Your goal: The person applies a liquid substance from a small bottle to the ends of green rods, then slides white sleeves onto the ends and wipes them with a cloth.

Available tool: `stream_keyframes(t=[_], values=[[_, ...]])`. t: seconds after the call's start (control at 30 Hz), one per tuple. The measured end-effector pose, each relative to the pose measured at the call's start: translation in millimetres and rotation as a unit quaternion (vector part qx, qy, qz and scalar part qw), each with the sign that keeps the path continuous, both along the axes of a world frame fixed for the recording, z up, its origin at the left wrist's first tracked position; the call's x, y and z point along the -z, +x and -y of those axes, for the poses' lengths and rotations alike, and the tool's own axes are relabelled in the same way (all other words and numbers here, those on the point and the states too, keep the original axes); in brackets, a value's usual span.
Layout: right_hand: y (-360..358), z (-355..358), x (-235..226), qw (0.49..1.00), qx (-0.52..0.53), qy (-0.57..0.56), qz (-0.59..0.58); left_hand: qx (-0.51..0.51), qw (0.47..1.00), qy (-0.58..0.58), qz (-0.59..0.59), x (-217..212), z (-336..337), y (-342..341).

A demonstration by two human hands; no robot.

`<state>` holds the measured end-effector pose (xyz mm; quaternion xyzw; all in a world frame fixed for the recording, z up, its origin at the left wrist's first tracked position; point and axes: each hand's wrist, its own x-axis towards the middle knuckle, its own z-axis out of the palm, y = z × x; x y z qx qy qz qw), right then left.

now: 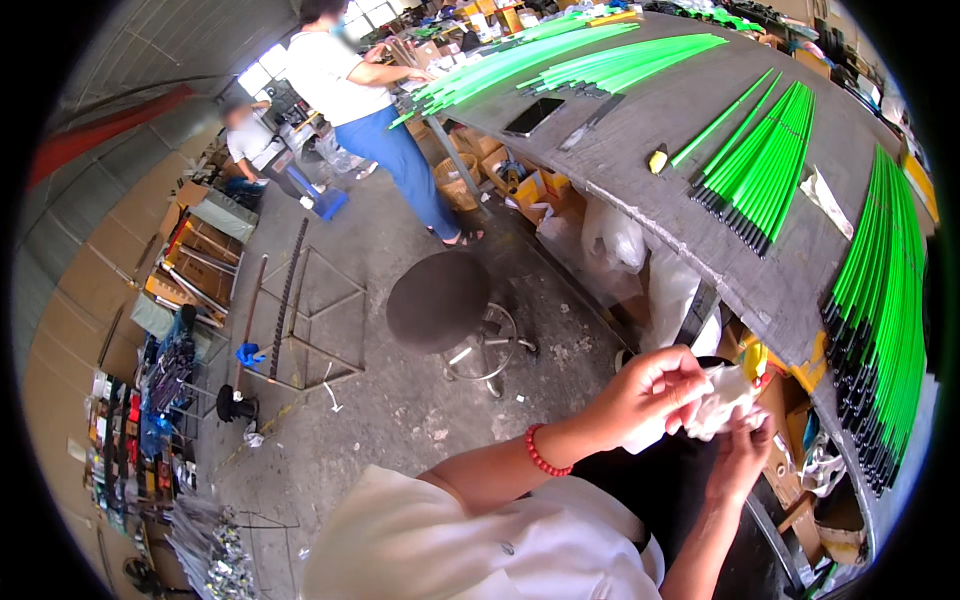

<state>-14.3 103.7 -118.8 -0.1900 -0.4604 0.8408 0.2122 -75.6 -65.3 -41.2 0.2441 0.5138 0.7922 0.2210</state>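
Head view: crumpled white cloth (pixel 722 400) pinched between fingers of both hands (pixel 650 392).

A flat black rectangular screen device (pixel 533 116) lies dark on the grey workbench (pixel 640 170), brown cardboard cartons (pixel 205 265) stack along the left wall, and yellow-orange boxes (pixel 540 188) sit beneath the bench.

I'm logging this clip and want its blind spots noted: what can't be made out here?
- White crumpled thing, head view: the left hand and right hand cover much of it; its kind is unclear.
- Green rods, far right: the fisheye rim cuts them off.
- Small yellow item on the grey table: too small to identify.
- Goods under the table: shadowed by the tabletop.
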Motion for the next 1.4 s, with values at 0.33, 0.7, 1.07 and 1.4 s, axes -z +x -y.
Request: stream_keyframes(t=[0.33, 0.7, 1.07, 1.4], values=[[27.7, 37.9, -56.5, 0.982, -0.093, 0.087, -0.138, 0.075, 0.994, 0.004, 0.077, 12.9, -1.8, 12.6], [37.2, 33.8, -63.7, 0.992, -0.065, 0.027, -0.107, 0.175, 0.98, -0.032, 0.093, 12.5, -4.2, 29.7], [40.4, 27.7, -71.2, 0.978, -0.022, 0.132, -0.16, 0.17, 0.977, -0.054, 0.118, 6.5, -6.3, 42.5], [46.3, -45.1, -73.7, 0.981, 0.128, 0.023, -0.144, 0.149, 0.969, -0.014, 0.194, -9.8, 8.6, 49.5]])
